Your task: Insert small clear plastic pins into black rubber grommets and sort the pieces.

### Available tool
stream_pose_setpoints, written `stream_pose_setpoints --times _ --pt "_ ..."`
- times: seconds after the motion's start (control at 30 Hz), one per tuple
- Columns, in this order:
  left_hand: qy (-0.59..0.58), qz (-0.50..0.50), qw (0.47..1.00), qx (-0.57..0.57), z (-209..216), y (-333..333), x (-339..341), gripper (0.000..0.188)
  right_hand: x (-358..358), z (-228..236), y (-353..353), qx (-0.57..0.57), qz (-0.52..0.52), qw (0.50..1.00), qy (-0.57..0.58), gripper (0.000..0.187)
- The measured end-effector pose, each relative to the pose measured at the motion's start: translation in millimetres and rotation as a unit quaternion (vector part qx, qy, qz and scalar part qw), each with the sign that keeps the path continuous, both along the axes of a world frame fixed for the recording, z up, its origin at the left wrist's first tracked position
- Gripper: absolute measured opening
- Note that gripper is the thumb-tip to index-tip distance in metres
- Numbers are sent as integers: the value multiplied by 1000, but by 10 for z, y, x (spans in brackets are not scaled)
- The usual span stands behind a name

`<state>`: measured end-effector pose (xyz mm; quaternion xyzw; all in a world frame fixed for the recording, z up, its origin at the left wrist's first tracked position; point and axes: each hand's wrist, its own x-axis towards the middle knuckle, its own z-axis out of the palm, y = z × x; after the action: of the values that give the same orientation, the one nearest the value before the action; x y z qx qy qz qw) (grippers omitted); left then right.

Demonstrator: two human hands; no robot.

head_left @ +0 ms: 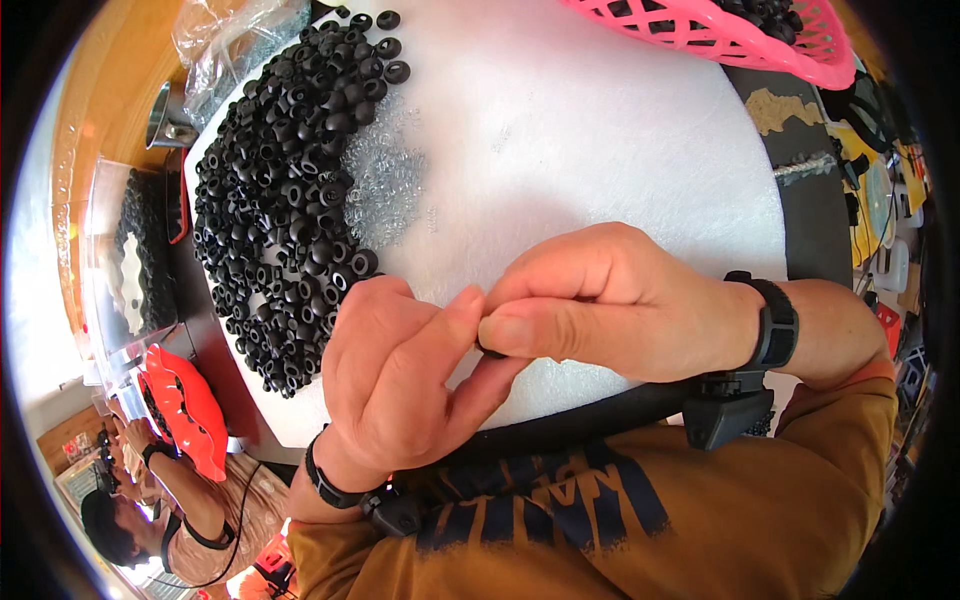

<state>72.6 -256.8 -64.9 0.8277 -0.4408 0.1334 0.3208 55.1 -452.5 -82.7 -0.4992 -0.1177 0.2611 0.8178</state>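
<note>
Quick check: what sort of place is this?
Probably an assembly workshop: a heap of small black hollow parts and a pile of fine silvery pieces lie on a white sheet, with another person nearby.

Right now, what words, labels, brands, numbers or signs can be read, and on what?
Brown shirt: large dark lettering, creased; wording not copied here.
Loose black pieces: any marks too small to read.
Held black piece: mostly hidden, no text visible.
Background clutter, right: too small and blurred to read.
</note>
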Motion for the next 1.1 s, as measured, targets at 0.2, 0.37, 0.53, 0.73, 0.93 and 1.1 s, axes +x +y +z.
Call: stream_pose_setpoints --times 0.2,0.37,0.53,0.73,0.93,1.1 --pt "-29 22 999 -17 -42 -17 24 41 22 11 4 30 34 995 88 31" --pt "-24 20 999 -6 -21 -35 43 41 29 8 3 35 27 997 68 33" --pt "-11 21 999 25 39 -7 12 40 67 88 -73 -26 82 994 63 38" --pt "-6 0 1000 0 -25 42 14 40 90 37 -84 -10 140 982 130 40" --pt "-18 -21 1000 -6 -62 63 -5 38 45 19 -68 -2 143 980 136 36" --pt "-110 5 994 21 -82 32 -26 36 19 -8 -53 2 114 987 116 35"
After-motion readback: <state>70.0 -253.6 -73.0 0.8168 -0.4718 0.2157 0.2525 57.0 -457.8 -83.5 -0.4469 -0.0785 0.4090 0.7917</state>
